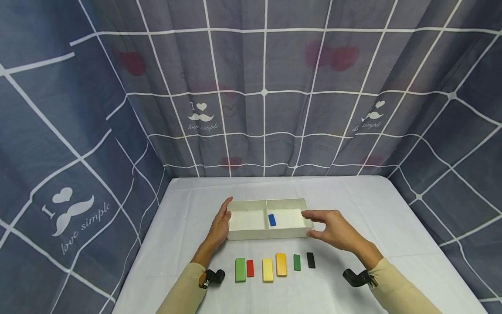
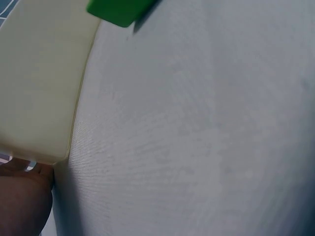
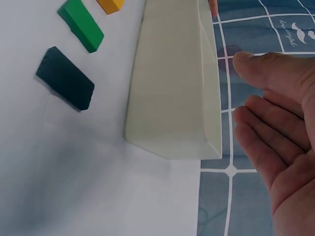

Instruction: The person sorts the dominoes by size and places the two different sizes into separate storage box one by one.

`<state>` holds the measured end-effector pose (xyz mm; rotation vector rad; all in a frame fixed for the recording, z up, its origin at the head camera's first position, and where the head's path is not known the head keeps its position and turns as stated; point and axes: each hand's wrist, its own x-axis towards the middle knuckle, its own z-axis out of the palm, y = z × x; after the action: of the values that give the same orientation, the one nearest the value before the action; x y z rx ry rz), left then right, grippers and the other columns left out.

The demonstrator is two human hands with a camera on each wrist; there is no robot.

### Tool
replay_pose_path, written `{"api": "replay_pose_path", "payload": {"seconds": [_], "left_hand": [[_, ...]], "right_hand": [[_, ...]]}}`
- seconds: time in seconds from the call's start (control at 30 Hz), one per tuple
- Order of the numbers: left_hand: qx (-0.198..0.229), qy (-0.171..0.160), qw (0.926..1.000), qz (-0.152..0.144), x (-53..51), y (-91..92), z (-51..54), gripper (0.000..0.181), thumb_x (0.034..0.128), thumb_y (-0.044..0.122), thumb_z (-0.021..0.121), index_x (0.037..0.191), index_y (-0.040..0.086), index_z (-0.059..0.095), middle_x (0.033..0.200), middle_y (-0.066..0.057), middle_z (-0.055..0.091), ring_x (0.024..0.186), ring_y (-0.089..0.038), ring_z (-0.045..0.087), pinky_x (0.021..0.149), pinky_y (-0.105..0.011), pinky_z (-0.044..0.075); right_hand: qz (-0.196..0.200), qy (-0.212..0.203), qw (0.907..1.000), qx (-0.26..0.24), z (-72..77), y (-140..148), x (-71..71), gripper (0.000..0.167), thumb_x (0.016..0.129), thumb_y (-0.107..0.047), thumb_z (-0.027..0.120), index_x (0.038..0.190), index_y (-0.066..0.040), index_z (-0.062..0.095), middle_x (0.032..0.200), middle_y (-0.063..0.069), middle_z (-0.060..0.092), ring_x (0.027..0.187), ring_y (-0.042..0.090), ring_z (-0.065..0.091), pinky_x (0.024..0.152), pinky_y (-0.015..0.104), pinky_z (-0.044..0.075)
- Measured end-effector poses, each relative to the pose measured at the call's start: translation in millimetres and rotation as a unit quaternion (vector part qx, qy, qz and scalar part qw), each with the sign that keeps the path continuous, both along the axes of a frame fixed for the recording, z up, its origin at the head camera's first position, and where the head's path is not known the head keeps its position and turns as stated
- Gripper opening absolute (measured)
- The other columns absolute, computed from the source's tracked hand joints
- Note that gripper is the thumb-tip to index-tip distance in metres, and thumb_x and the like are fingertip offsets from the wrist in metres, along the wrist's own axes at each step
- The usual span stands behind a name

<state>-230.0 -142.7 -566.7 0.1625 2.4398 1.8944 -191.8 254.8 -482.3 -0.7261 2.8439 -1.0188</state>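
Note:
A cream two-compartment box [image 1: 247, 235] lies on the table, its long side facing me. Inside the right compartment, close to the divider, is a small blue block [image 1: 272, 220]. My left hand [image 1: 218, 226] is against the box's left end, its fingers along the outside of the end wall; the left wrist view shows only part of this hand [image 2: 24, 201] at the box corner. At the opposite end, my right hand [image 1: 337, 229] hovers with thumb and fingers spread apart. In the right wrist view that hand [image 3: 290, 132] holds nothing and appears apart from the box wall.
A row of blocks lies before the box: light green [image 1: 240, 270], red [image 1: 250, 268], yellow [image 1: 267, 270], orange [image 1: 281, 264], dark green [image 1: 296, 262] and black [image 1: 311, 260]. White cloth [image 1: 345, 288] covers the table. Grey-blue checked curtains [image 1: 243, 109] surround its back and sides.

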Motion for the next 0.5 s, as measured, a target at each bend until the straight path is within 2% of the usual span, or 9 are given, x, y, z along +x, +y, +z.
{"api": "replay_pose_path", "payload": {"seconds": [0.27, 0.5], "left_hand": [[0.01, 0.011, 0.9999, 0.004, 0.2, -0.5, -2.4, 0.055, 0.1192, 0.014, 0.032, 0.174, 0.018, 0.031, 0.179, -0.018, 0.032, 0.168, -0.042, 0.022, 0.135, -0.068, 0.014], [0.004, 0.009, 0.9999, -0.002, -1.9, -0.7, -2.9, 0.055, 0.1201, 0.015, 0.03, 0.175, 0.019, 0.029, 0.18, -0.016, 0.029, 0.169, -0.041, 0.02, 0.135, -0.068, 0.013]], "right_hand": [[-0.009, 0.026, 0.9996, -0.002, -4.7, 8, 12.3, 0.059, 0.087, -0.013, 0.093, 0.142, -0.007, 0.073, 0.141, 0.004, 0.076, 0.126, 0.029, 0.075, 0.106, 0.049, 0.061], [-0.017, 0.03, 0.9994, -0.004, -13.1, 13, 23.8, 0.057, 0.086, -0.014, 0.094, 0.14, -0.011, 0.075, 0.139, -0.001, 0.077, 0.123, 0.027, 0.077, 0.104, 0.048, 0.062]]}}
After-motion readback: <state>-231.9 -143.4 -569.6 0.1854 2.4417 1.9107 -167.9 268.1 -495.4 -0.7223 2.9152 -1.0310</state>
